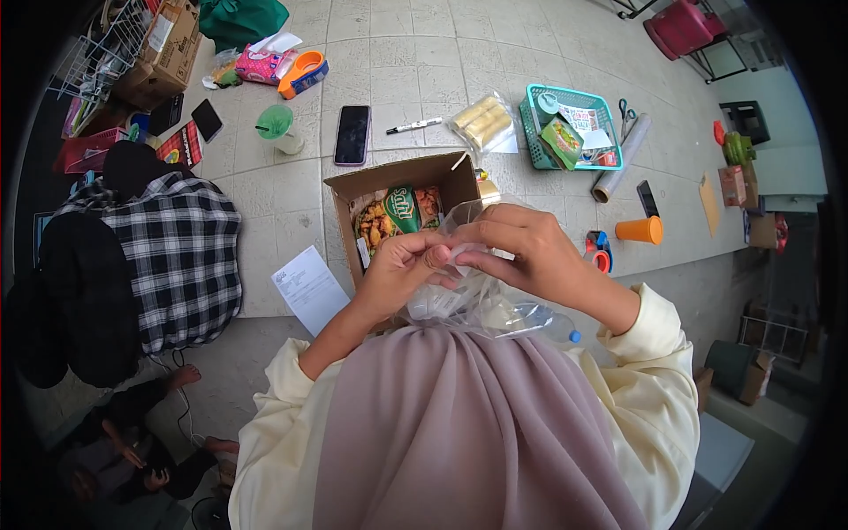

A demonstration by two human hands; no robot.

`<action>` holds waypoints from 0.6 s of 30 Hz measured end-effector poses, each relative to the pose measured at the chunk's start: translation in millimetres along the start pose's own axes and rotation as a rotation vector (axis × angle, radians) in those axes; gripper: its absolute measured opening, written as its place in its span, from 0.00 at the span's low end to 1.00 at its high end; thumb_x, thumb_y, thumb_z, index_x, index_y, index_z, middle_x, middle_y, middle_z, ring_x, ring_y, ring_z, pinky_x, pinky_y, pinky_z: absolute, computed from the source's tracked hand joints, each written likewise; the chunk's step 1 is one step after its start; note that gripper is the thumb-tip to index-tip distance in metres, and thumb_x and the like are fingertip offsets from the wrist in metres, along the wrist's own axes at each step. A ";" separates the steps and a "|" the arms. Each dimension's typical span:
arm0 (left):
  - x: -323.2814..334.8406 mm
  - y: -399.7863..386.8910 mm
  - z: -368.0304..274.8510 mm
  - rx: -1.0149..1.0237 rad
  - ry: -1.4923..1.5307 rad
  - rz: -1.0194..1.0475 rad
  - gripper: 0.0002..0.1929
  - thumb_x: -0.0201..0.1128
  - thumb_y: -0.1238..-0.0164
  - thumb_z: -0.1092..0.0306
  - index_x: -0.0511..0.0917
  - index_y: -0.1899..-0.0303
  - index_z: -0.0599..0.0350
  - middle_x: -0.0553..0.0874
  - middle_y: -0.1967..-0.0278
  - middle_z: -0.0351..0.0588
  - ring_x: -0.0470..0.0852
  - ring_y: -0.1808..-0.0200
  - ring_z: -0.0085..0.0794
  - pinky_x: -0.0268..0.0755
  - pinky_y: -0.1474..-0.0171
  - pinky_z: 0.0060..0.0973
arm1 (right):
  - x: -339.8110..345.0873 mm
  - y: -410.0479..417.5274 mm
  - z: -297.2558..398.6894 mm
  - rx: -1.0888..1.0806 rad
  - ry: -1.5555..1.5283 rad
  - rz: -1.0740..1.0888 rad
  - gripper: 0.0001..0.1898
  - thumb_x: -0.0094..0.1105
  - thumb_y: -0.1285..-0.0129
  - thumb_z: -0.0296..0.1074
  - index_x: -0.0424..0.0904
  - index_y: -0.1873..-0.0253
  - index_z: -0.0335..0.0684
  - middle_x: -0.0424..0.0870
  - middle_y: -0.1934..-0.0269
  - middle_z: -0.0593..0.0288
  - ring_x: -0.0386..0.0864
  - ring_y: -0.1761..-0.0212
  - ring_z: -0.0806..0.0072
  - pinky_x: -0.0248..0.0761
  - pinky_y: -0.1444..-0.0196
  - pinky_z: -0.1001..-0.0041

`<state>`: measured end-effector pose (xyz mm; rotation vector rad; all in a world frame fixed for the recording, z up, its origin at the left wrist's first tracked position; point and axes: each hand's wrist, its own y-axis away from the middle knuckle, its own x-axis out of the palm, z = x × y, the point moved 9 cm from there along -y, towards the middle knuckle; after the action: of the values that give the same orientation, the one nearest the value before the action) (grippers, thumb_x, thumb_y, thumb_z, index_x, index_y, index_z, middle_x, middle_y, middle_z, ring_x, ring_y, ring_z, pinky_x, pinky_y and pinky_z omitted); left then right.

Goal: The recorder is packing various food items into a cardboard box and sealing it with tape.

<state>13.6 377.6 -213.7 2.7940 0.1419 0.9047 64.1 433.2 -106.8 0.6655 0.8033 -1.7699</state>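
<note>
My left hand (404, 268) and my right hand (520, 245) meet in front of my chest, both pinching the gathered top of a clear plastic bag (487, 301). Whitish contents show through the film, but I cannot tell what they are. Just beyond my hands stands an open cardboard box (391, 169). Inside it lies a printed food packet (397, 212) with a green label. A printed paper sheet (311, 288) rests left of the box. Beside the bag, a bottle with a blue cap (574, 336) is partly hidden.
Beyond the box lie a phone (352, 136), a marker (414, 126) and bagged rolls (487, 122). A teal basket (571, 126), plastic roll (623, 159), tape dispenser (598, 252) and orange cup (639, 230) are to the right. A green cup (278, 126) and a person (179, 258) are left.
</note>
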 end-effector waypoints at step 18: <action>-2.4 3.6 25.1 -0.196 0.212 0.045 0.15 0.47 0.34 0.58 0.70 0.55 0.58 0.76 0.63 0.40 0.76 0.64 0.21 0.74 0.63 0.23 | 14.4 3.6 -29.2 0.319 -0.391 0.082 0.15 0.61 0.51 0.25 0.70 0.58 0.40 0.76 0.78 0.65 0.73 0.78 0.81 0.66 0.74 0.81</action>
<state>26.5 369.7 -234.1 2.5278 0.0200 1.1577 64.9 446.8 -136.5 0.5219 0.2278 -1.8899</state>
